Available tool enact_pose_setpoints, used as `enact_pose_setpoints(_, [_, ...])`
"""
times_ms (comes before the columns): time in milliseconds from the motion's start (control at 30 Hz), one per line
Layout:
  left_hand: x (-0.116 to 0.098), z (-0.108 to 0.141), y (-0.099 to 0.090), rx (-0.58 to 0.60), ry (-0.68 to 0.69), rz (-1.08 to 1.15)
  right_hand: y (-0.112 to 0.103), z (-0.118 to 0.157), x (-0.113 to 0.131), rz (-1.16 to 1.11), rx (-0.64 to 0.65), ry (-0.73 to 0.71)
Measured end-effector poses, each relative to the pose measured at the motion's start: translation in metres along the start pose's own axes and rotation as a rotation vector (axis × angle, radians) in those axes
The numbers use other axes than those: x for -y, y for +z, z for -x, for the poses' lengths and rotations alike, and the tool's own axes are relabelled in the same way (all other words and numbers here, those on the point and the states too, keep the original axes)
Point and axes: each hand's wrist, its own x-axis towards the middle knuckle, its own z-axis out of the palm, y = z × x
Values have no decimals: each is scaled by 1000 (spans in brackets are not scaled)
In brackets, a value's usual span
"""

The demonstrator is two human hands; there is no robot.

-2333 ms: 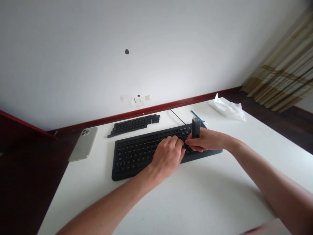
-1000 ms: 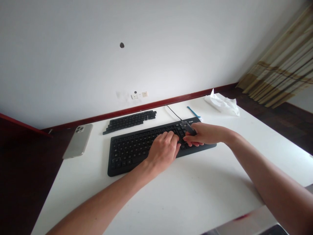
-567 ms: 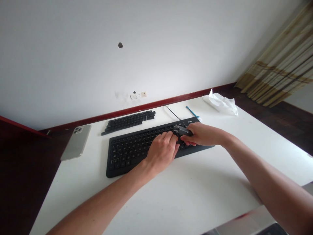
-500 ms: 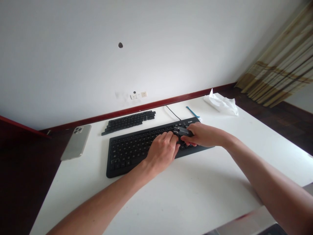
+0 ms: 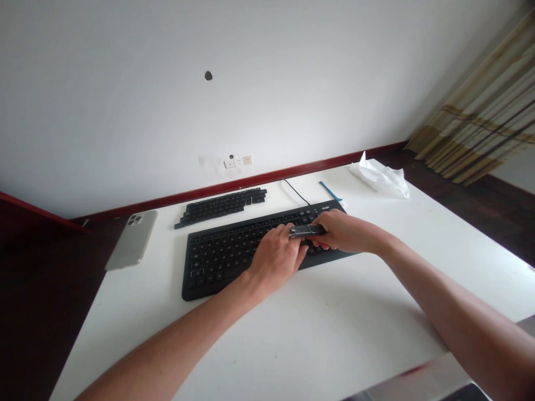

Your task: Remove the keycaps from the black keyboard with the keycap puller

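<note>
Counter (image 5: pixel 301 328): its smooth white top bore a black plastic keyboard (image 5: pixel 219 257).
Left hand (image 5: pixel 277 253): lay curled over the keyboard; I could not tell if it gripped anything.
Right hand (image 5: pixel 340 231): grasped a slim dark tool (image 5: pixel 307 230), metallic-ended, nearly level above the keyboard.
Keycaps (image 5: pixel 221 207): sat blocky and black in stepped rows beyond.

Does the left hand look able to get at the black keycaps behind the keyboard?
Probably yes: the left hand is over the keyboard, and nothing tall stands between it and the black keycaps.
</note>
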Motion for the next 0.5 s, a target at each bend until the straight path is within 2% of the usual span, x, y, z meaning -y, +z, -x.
enact_pose_setpoints(200, [2, 0, 0, -28, -6, 74, 0, 3, 3, 8, -67, 19])
enact_pose_setpoints(500, [1, -1, 0, -29, -24, 119, 2, 1, -3, 51, -98, 110])
